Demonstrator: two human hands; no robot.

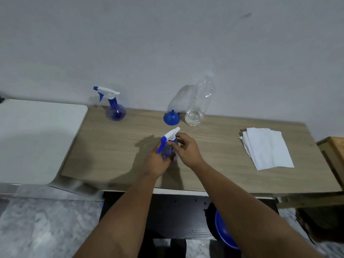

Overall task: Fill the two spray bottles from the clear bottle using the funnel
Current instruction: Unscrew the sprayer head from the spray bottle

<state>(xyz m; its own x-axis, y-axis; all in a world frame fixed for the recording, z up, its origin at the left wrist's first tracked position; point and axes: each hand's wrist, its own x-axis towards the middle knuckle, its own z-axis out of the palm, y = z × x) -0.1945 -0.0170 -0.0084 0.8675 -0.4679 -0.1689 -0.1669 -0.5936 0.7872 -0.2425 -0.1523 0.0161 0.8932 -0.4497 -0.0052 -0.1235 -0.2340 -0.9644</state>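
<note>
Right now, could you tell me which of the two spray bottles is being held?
The near spray bottle, gripped by both the left hand and right hand; the other spray bottle stands untouched by the wall.

Both forearms are bare to the hands (168, 153), no sleeves, rings or watch visible.

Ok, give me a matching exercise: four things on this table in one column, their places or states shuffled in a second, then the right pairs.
Things:
1. near spray bottle
2. far spray bottle
3. funnel
4. clear bottle

Places or states:
A. wide mouth down on the table, spout up
B. stands alone at the back left, by the wall
C. upright, a little water at the bottom
D. held between both hands, trigger head on

Pairs: 1-D, 2-B, 3-A, 4-C

The left hand grips the near bottle's body; the right hand is at its white head.
</note>
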